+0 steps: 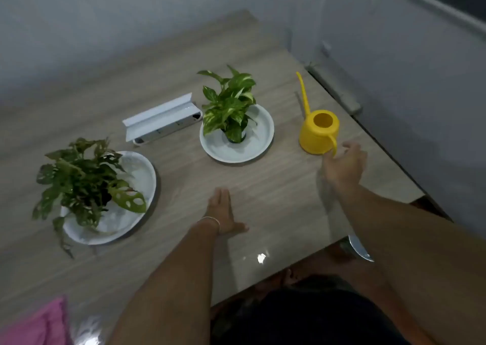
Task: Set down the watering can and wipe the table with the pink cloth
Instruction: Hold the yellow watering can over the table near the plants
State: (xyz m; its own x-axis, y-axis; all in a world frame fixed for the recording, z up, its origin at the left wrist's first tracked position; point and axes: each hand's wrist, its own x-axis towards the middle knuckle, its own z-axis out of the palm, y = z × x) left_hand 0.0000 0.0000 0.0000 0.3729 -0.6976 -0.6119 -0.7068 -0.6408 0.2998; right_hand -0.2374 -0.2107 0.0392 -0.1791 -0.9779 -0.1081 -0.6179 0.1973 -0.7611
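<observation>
A yellow watering can (318,131) with a long thin spout stands upright on the wooden table (263,186) at the right. My right hand (344,164) hovers just beside its handle, fingers spread, holding nothing. My left hand (223,211) lies flat on the table near the middle, palm down, a thin bangle on the wrist. The pink cloth (36,323) lies crumpled at the table's near left corner, partly cut off by the frame.
Two potted plants stand in white saucers: one at the left (86,184), one in the middle (231,113). A white power strip (163,119) lies between them. Walls close in behind and to the right. The table's front edge runs near my body.
</observation>
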